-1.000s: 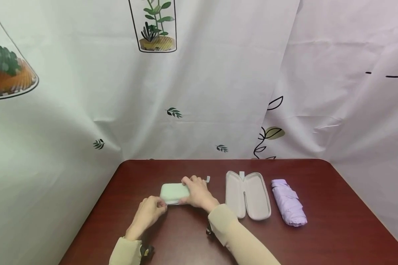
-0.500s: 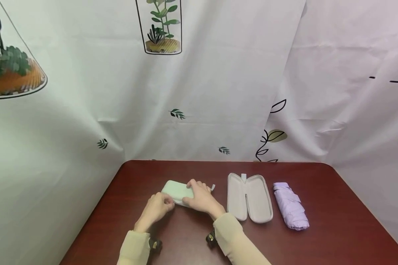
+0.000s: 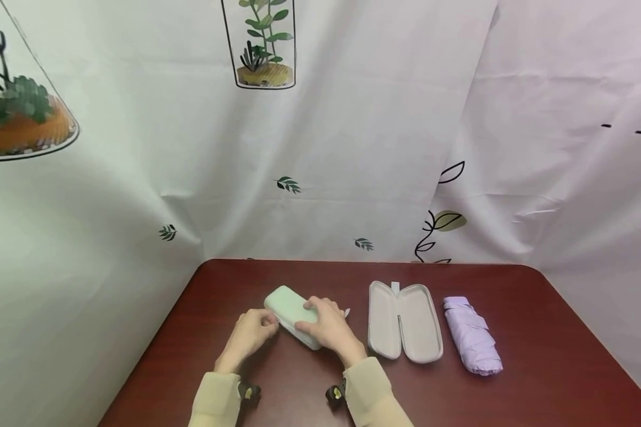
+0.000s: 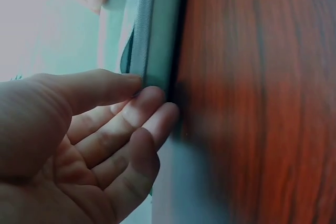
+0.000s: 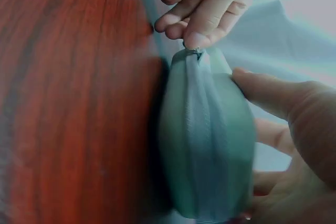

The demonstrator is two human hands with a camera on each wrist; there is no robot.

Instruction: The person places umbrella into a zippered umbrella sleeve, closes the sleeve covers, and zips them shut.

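Lower centre: right hand (image 3: 331,326) grips green case (image 3: 287,305), seemingly bracing it while left hand (image 3: 250,333) pinches zipper pull (image 5: 198,52) at case's end. Open pale case (image 3: 422,326) right of centre.

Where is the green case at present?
In the head view, the green case is left of the open case, gripped by the right hand; the left hand at its zip.

The head view looks forward and down across the wooden tabletop (image 3: 561,350) toward the leaf-print fabric backdrop (image 3: 363,148), while both wrist views, sideways and close, share the mint zippered case (image 3: 287,305) and left hand (image 3: 248,333).
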